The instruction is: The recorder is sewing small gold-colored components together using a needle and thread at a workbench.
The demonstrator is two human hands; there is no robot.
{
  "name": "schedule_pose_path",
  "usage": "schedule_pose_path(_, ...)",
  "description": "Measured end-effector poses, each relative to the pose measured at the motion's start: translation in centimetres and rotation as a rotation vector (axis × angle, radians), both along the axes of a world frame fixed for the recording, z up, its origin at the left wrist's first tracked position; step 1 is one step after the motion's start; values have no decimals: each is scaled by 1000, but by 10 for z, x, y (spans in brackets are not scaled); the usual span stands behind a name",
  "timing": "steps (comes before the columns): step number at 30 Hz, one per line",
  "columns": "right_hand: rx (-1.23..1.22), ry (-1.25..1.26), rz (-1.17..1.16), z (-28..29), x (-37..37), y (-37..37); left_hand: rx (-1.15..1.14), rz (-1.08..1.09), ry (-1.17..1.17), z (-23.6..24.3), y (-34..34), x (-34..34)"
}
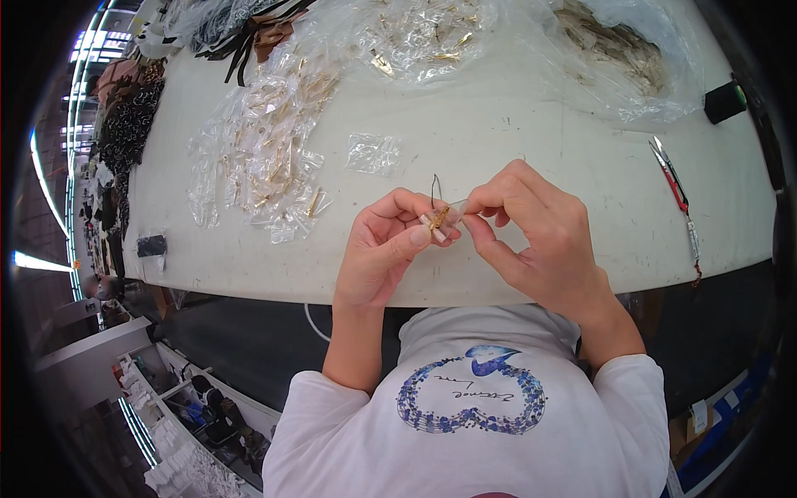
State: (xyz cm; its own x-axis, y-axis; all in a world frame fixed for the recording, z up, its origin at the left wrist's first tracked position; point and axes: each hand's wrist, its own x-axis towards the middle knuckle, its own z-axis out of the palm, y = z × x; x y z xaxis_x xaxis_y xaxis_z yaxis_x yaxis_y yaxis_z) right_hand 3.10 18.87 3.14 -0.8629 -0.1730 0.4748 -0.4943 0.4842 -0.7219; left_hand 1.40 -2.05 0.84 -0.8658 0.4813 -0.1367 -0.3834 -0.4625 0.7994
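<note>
Near the front edge of the table, my left hand (pixel 378 249) pinches a small gold metal piece (pixel 439 217) between thumb and fingers. A thin dark cord loop (pixel 434 187) sticks up beside it. My right hand (pixel 540 228) is closed, thumb and forefinger gripping the edge of a small clear plastic bag (pixel 453 216) next to the gold piece. Whether the piece sits inside the bag or against it, I cannot tell. Another flat clear bag (pixel 373 153) lies just beyond my hands.
To the left spreads a heap of small clear bags with gold pieces (pixel 266 153); a similar pile (pixel 423 37) lies farther back. A large plastic bag (pixel 618 50) is at the back right, near a dark thread spool (pixel 726 102). Red-handled scissors (pixel 671 176) lie right.
</note>
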Motion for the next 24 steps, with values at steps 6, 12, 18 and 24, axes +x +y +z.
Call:
schedule_pose_path(6, -413, -165, 116, 8, 1, -5, 206, -110, -158, -14, -1, -3)
schedule_pose_path(12, -900, -426, 195, 6, 4, 9, 389, -130, -248, -19, 3, -2)
schedule_pose_path(18, -652, -422, 135, 12, 11, 1, 547, -120, -206, -30, -4, -2)
schedule_pose_path(24, -630, -379, 210, 12, 17, -26, 620, -141, -259, -33, -2, 3)
